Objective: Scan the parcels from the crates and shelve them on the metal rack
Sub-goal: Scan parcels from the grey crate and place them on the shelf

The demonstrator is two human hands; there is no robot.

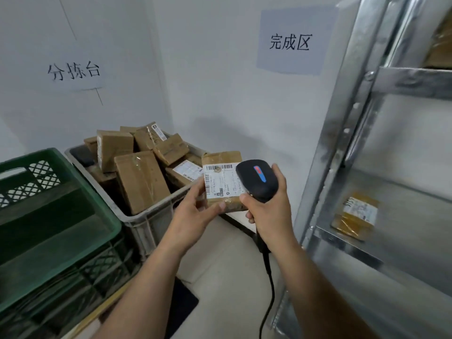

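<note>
My left hand [195,211] pinches parcel [223,179] by lower corner, above grey crate [146,216] edge. Right hand [269,206] grips scanner [256,179], head covering label edge. Risk: thumb hides barcode, scan fails; weak pinch, parcel drops.

The held parcel [220,158] is brown cardboard bound in glossy clear tape, with a smooth white paper label [223,182]. The scanner [256,179] is matt black plastic with a shiny blue and red strip; its cable [270,282] is smooth and black. The rack [347,106] is galvanised metal, mottled, with a dull sheen. The shelved parcel [355,216] shines under yellowish tape. The green crate [97,199] is smooth plastic; the grey crate [146,216] is dull, scuffed plastic, its boxes [141,179] taped cardboard.
</note>
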